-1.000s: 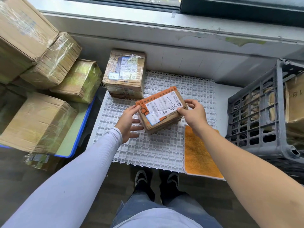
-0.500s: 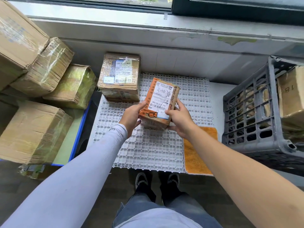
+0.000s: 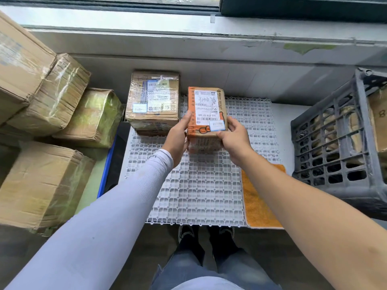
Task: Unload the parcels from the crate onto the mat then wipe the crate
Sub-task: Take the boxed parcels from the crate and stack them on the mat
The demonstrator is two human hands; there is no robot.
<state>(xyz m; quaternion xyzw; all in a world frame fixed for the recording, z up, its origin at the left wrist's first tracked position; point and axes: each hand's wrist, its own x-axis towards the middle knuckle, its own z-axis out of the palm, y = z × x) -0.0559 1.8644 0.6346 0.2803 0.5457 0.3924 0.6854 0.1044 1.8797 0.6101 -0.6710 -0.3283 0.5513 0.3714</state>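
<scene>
Both hands, left hand [image 3: 178, 137] and right hand [image 3: 234, 137], are clasping the orange parcel [image 3: 206, 114]; lower it flat onto the mat [image 3: 199, 185], just beside the taped parcel [image 3: 154, 101].

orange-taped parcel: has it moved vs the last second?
Yes. The orange-taped parcel has turned from lying askew to lengthwise and shifted toward the wall, now beside the taped parcel on the white mat, gripped by left hand and right hand.
</scene>
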